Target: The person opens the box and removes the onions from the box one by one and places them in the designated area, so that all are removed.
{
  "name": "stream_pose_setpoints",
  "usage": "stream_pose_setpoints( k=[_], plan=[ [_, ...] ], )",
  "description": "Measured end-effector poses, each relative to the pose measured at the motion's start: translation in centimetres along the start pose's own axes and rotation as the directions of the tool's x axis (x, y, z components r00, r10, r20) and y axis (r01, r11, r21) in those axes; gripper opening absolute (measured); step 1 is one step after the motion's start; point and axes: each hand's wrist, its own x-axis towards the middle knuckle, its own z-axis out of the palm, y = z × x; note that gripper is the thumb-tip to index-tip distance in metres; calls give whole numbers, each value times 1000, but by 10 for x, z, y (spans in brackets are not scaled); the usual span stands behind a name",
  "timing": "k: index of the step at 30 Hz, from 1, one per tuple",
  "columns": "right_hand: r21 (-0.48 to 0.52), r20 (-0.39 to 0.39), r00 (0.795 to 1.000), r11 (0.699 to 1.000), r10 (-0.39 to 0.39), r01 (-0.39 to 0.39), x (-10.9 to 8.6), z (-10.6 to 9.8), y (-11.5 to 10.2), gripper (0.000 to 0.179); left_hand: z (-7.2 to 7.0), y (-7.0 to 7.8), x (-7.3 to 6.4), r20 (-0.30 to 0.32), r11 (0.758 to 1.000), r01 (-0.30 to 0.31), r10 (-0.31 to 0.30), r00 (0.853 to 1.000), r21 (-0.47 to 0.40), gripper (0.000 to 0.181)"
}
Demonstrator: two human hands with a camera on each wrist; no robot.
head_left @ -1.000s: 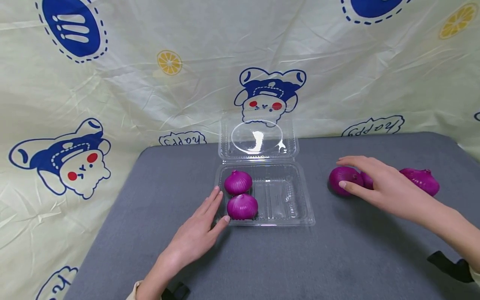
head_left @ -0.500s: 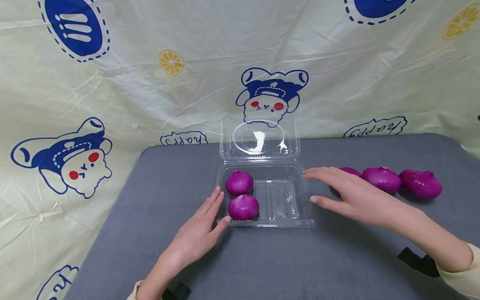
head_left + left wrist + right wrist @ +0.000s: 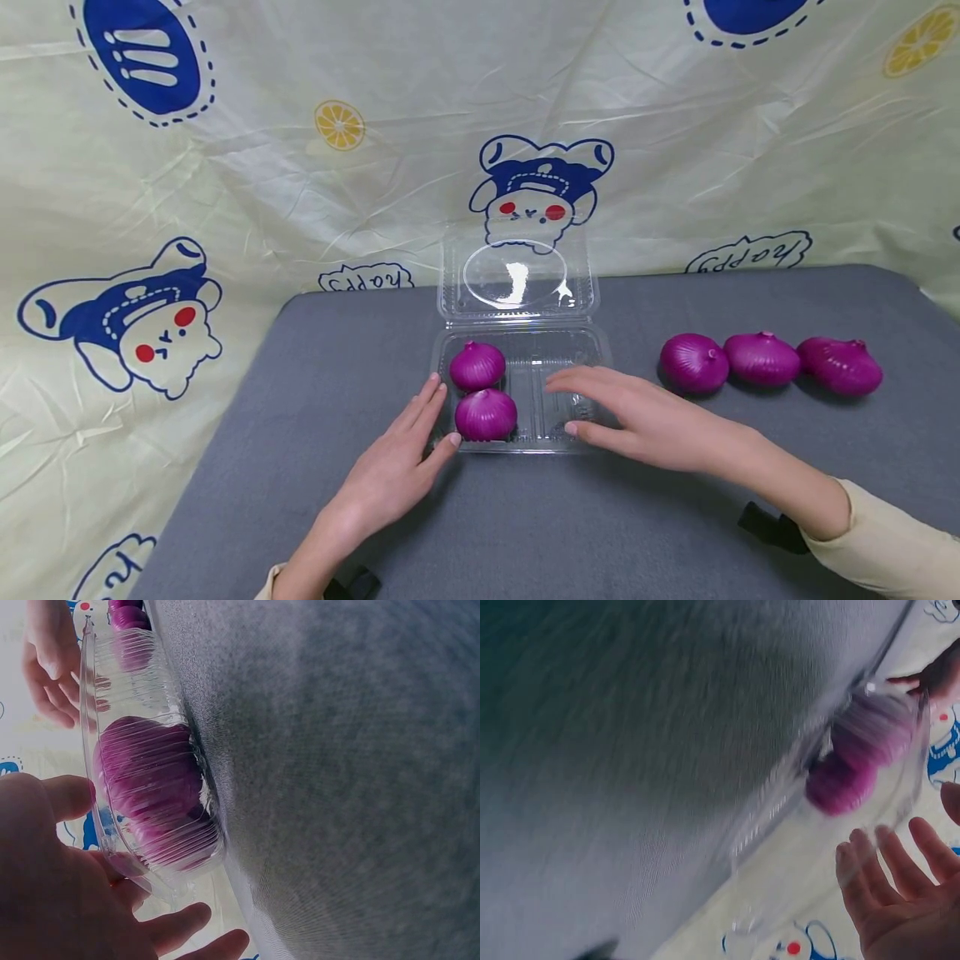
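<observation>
A clear plastic clamshell box (image 3: 531,417) lies with its lid raised at the back. In its left half sit two purple onions, one onion (image 3: 477,366) behind the other onion (image 3: 486,415). My left hand (image 3: 386,475) touches the box's left side with straight fingers; in the left wrist view its thumb (image 3: 69,796) is at the rim. Over the box's right half hovers my right hand (image 3: 660,423), fingers spread and nothing in them. The right wrist view shows that palm bare, with the onions (image 3: 841,784) seen beyond the fingertips.
Right of the box, three more onions stand in a row on the grey table: a left onion (image 3: 693,364), a middle onion (image 3: 762,360) and a right onion (image 3: 842,367). A printed cream cloth (image 3: 405,192) hangs behind the table.
My right hand has moved left, from above the row of onions to over the box's right half, carrying nothing. The row shows fully now. My left hand has stayed put.
</observation>
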Motion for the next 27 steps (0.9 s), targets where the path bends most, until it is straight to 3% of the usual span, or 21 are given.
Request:
stream_pose_setpoints(
  k=[7,12,27],
  plan=[
    [80,54,999,997,3,-8,13,18,-10,50,0,0,1,4,1000,1,-1,1000,4,71],
    [85,62,998,996,-9,4,22,25,-15,52,0,0,2,-1,1000,-5,5,1000,10,71],
    [162,95,994,986,-51,35,53,39,-12,53,0,-1,0,-3,1000,-10,10,1000,0,71]
  ],
)
